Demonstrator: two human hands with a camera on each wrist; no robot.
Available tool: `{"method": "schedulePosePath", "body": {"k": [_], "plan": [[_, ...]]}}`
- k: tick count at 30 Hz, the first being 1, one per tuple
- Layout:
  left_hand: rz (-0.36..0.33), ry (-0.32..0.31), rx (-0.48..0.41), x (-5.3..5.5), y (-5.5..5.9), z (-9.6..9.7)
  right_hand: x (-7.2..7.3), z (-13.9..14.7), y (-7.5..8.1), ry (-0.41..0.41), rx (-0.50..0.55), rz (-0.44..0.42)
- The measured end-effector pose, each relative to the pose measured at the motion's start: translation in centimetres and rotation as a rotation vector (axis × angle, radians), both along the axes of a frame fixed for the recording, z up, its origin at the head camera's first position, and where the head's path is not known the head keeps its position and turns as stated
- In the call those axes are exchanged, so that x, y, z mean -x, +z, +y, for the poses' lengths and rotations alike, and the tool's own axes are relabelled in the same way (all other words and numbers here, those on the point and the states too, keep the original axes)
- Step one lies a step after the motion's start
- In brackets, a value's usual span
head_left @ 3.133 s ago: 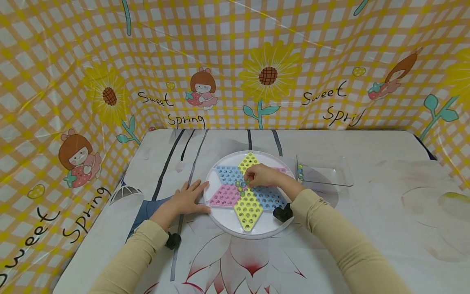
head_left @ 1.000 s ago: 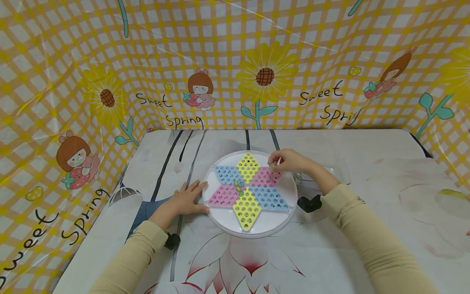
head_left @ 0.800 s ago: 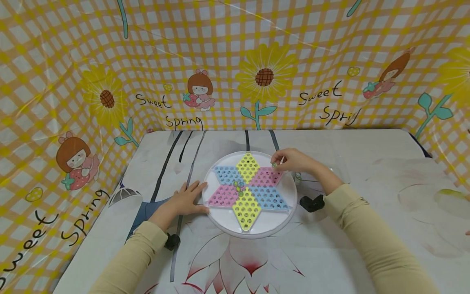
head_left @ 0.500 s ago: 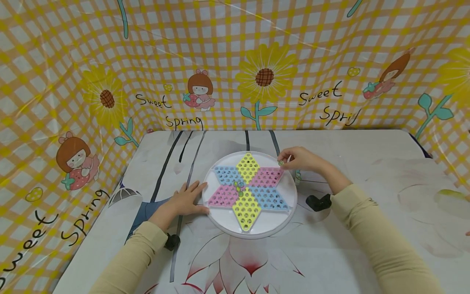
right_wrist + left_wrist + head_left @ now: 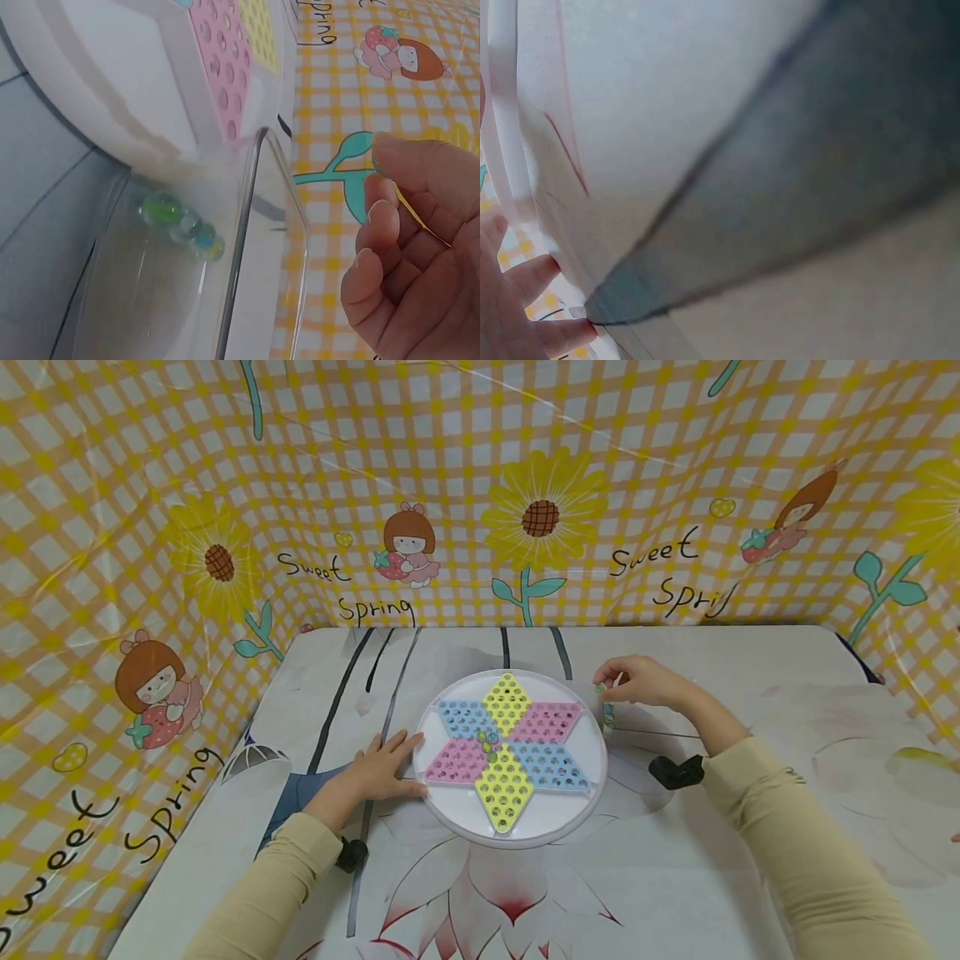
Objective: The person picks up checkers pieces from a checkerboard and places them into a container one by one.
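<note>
A round white Chinese checkers board with a pink, blue and yellow star of holes lies on the table. Several glass marbles sit together near the star's centre. My left hand rests at the board's left rim with fingers spread. Right of the board, my right hand pinches a greenish marble between thumb and fingertips. It is held above a clear plastic box, just off the board. In the right wrist view most of that marble is hidden by the fingers.
Several marbles are lined up against the clear box's end beside the board. The box's raised wall stands near my right hand. A checked cloth hangs behind the table, which has printed drawings.
My right hand has lifted a marble from the centre cluster and carried it rightward past the board's edge to the clear box. The left hand stays at the rim.
</note>
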State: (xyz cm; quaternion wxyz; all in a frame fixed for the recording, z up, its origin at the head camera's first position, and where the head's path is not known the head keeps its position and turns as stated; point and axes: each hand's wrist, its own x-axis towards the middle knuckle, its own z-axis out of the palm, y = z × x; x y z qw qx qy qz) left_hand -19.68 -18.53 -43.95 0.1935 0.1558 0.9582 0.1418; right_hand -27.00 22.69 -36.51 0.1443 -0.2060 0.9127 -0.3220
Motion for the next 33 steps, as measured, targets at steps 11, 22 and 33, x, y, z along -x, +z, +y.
{"method": "schedulePosePath", "body": {"k": [11,22,33], "plan": [[-0.004,0.003,0.002,0.1,-0.2,-0.1,-0.1,2.4,-0.4,-0.048,-0.011,-0.024],[-0.015,0.000,-0.005,0.2,-0.4,-0.2,-0.5,4.5,-1.2,-0.068,-0.029,-0.045],[-0.008,-0.003,-0.008,0.3,-0.4,-0.1,-1.1,6.2,-1.8,-0.083,-0.033,-0.062]]}}
